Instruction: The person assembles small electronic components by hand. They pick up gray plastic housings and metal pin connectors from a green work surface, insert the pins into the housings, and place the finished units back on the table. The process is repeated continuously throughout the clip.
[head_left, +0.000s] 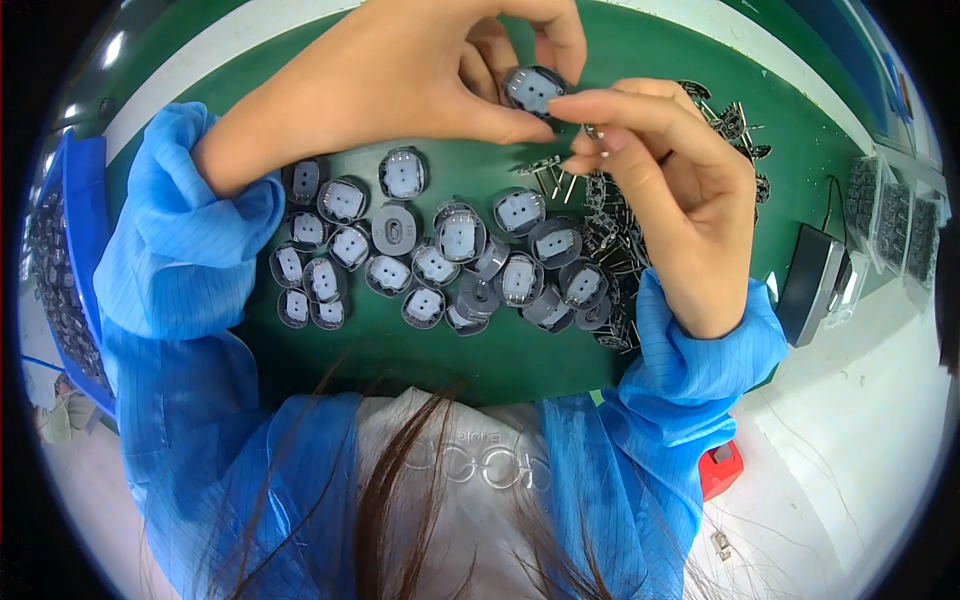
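My left hand (390,90) is closed on a round dark plastic housing (535,92), whose pale grey inner face with small holes and pins is turned up. My right hand (695,190) comes close from the right, its index fingertip at the housing's edge. Between its thumb and index finger is a small metal part (592,132), mostly covered by the fingers. Below the hands, several similar housings (458,237) lie spread on the green table (400,360), most with the pale face up. Beside my right wrist is a heap of dark metal pronged parts (612,235).
A blue bin (88,250) filled with dark parts stands at the far left. On the right are a dark flat device (808,285) with a cable and clear trays (890,215) of small dark parts. A red box (720,468) sits low on the right.
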